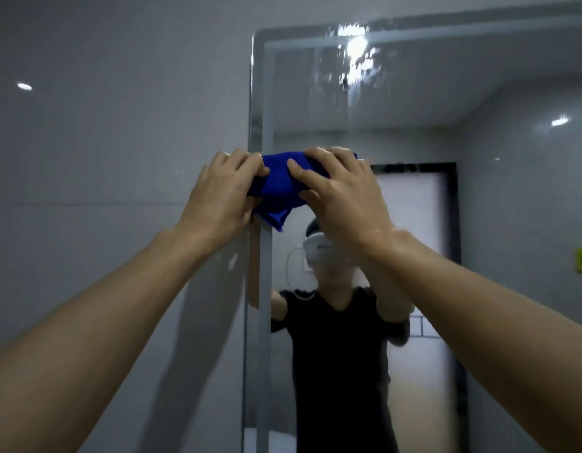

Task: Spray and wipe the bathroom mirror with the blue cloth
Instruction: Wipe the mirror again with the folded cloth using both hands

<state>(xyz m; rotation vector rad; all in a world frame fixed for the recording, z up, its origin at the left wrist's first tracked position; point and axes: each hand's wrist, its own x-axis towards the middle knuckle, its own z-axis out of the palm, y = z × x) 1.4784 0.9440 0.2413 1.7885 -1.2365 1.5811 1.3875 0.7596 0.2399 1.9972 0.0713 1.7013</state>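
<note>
A bunched blue cloth (278,191) is held up in front of the left edge of the bathroom mirror (413,109). My left hand (221,194) grips its left side with curled fingers. My right hand (340,194) grips its right side, thumb over the front. A corner of the cloth hangs down between the hands. Wet streaks and droplets run down the upper part of the mirror glass. No spray bottle is in view.
A grey tiled wall (103,142) fills the left half of the view. The mirror reflects a person in a black shirt (338,354), a doorway and a green sign on the far wall.
</note>
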